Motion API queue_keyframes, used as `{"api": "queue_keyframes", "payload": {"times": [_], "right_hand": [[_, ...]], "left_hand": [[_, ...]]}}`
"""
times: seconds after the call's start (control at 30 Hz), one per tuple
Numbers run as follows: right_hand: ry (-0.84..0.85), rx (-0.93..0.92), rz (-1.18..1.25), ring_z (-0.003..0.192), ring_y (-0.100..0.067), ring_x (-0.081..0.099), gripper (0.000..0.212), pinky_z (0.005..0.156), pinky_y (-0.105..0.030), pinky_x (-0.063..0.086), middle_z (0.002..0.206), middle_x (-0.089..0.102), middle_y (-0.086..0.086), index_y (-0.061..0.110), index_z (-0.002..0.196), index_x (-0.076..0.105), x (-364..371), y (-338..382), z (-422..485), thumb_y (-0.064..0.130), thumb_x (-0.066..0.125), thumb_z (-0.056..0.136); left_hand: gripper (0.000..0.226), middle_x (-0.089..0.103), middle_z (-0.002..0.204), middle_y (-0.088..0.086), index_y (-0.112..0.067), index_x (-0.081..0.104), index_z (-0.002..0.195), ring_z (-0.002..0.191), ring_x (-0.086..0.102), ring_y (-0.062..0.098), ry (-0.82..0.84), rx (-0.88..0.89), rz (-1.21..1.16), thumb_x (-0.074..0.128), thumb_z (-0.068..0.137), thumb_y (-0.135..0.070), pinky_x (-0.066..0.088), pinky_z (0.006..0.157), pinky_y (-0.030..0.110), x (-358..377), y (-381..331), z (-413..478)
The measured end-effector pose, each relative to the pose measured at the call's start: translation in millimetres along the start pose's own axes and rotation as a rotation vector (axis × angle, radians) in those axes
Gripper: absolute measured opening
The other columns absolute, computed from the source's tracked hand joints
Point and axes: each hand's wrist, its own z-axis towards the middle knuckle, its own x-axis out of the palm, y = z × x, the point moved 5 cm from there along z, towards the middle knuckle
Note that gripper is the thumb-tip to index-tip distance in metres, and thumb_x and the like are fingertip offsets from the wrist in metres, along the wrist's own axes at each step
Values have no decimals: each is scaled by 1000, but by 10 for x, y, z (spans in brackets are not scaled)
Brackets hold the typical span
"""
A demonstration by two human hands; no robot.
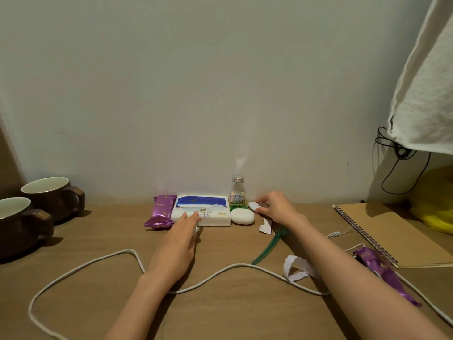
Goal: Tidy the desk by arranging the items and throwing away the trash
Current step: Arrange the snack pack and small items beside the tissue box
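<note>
White cable (pixel 230 265) sprawls loose over near desk (pixel 98 231), uncoiled. We judge task about half done.

Done: purple snack pack (pixel 160 212), tissue pack (pixel 203 213), small bottle (pixel 237 192), white oval case (pixel 242 216) lined up at wall.

Our left hand (pixel 181 239) flat, fingers straight, tips on tissue pack. Our right hand (pixel 274 207) pinches small white object (pixel 253 205) beside small bottle, likely joining row.

Left to bin: torn paper scrap (pixel 266 227), green strip (pixel 267 246), white paper strip (pixel 297 267), empty purple wrapper (pixel 382 271). We see no bin.

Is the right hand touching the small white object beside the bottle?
Touching. The head view shows the right hand pinching the small white object between thumb and fingertips, just right of the bottle.
</note>
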Motion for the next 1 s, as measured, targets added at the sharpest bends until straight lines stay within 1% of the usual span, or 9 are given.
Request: {"api": "queue_keyframes", "payload": {"times": [0.17,0.3,0.4,0.47,0.6,0.67,0.8,0.9,1.0], "right_hand": [[-36,-33,39,115,-24,58,35,95,-35,47,125,64,-7,15,124,63,26,33,-23,23,64,89],[-92,-66,59,114,-21,57,37,95,-35,46,129,60,-3,20,126,61,-105,72,-146,20,64,89],[-103,-79,121,100,-15,59,32,89,-33,50,124,61,3,23,122,63,-296,44,-308,21,61,91],[-79,-97,120,93,-11,59,27,84,-32,52,119,64,5,26,117,65,-412,-18,-429,21,58,92],[16,-120,89,98,-9,57,26,84,-29,50,116,64,10,32,112,68,-513,-190,-727,19,58,91],[51,-171,72,102,-8,55,27,87,-28,48,117,63,14,36,111,67,-480,-207,-866,21,61,90],[66,-304,-60,106,-7,50,27,94,-33,45,116,63,13,39,114,66,-315,-129,-1014,27,62,90],[23,-386,-214,102,-10,48,23,87,-34,46,111,62,12,39,111,67,-270,-33,-1075,35,63,88],[7,-451,-323,101,-12,47,23,84,-31,42,111,63,10,37,110,68,-284,75,-1109,39,61,89]], "left_hand": [[50,27,154,-4,-22,30,145,145,14,12,12,13,17,41,98,-11,30,111,34,-14,-33,-11],[47,30,153,-2,-23,30,143,143,22,15,16,1,34,41,98,-14,35,108,35,-82,-109,-42],[41,45,142,0,-24,36,139,131,40,18,-24,27,43,42,98,-19,43,99,35,-138,-199,-52],[39,54,131,0,-25,40,136,120,48,18,-64,51,34,42,98,-19,46,92,35,-156,-278,-49],[33,60,114,-3,-30,42,130,101,56,18,-82,89,21,41,98,-22,49,76,33,-123,-504,-83],[32,59,113,-6,-31,42,129,97,57,16,-85,129,57,42,98,-24,50,72,32,-99,-590,-121],[29,58,116,-7,-32,46,124,95,59,18,-100,112,100,46,96,-25,51,68,35,-113,-566,-144],[27,62,115,-9,-34,50,120,100,59,16,-104,48,101,50,94,-30,52,72,35,-189,-476,-141],[13,66,107,-8,-34,60,104,93,60,14,-125,-10,73,55,91,-33,52,71,35,-308,-391,-131]]}}
